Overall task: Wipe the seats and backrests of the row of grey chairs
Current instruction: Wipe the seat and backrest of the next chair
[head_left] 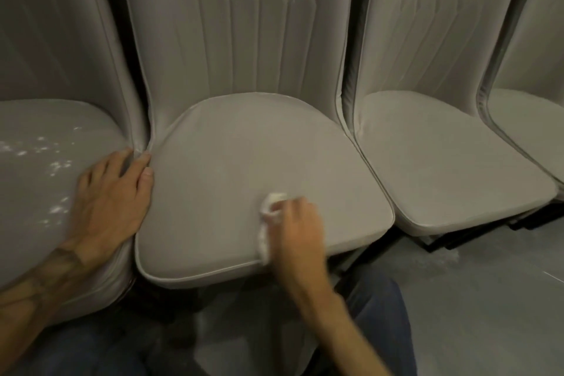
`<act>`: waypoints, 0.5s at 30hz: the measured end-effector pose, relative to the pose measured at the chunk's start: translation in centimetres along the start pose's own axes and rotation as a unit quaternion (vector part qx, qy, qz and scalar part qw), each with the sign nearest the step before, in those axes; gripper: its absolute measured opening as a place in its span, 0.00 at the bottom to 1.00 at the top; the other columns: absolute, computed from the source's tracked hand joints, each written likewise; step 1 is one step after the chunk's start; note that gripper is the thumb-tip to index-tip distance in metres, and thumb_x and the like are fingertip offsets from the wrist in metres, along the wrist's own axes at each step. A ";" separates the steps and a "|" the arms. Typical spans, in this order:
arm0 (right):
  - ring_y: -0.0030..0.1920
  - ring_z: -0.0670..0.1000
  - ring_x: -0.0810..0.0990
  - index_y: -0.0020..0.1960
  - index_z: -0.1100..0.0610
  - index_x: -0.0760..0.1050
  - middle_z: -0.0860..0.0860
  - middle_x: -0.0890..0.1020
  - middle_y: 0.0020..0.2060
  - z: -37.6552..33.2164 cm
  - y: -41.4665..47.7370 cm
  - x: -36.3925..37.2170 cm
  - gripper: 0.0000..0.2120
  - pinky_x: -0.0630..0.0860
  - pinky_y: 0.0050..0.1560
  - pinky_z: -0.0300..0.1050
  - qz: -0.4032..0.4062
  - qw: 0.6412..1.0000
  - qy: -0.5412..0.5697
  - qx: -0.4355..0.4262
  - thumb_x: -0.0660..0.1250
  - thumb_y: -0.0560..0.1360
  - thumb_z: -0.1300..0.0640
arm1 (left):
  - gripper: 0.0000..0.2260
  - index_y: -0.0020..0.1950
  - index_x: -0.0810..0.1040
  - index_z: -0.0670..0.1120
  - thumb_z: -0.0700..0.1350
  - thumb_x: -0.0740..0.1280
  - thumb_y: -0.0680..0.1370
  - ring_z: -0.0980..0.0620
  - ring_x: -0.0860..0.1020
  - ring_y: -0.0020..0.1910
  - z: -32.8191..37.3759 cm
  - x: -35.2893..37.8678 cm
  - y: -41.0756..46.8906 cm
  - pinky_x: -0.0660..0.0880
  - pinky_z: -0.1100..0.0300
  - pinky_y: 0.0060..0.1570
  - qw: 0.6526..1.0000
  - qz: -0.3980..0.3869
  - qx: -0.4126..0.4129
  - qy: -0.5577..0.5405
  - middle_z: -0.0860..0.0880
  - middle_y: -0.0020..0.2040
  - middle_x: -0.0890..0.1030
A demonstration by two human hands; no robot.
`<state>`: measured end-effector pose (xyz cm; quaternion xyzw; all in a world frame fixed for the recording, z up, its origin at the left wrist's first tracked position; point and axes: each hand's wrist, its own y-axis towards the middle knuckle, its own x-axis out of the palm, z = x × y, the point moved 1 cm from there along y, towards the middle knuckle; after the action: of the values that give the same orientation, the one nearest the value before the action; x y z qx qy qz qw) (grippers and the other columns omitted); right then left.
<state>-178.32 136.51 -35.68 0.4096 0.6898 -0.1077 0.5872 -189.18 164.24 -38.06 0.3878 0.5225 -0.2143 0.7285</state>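
Right hand holds cloth (on seat).

I read the middle seat as smooth, matt grey leatherette with a piped edge. Its backrest is the same material, stitched into ribs. The wad looks like crumpled white paper or cloth; I can't tell which. The left seat carries white powdery flecks. The floor is smooth grey with a faint sheen.
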 end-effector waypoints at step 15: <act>0.48 0.58 0.74 0.59 0.57 0.77 0.55 0.77 0.48 -5.7 0.0 2.8 0.13 0.70 0.48 0.56 -0.014 1.000 -0.006 -0.020 0.59 0.78 0.56 | 0.23 0.72 0.76 0.47 0.53 0.53 0.84 0.36 0.73 0.68 0.5 -0.7 0.0 0.68 0.42 0.67 1.000 -0.011 -0.007 0.000 0.40 0.73 0.74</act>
<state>-182.41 141.31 -36.53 0.3876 0.6936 -0.1050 0.5980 -189.16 163.83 -37.31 0.3772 0.5279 -0.2187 0.7288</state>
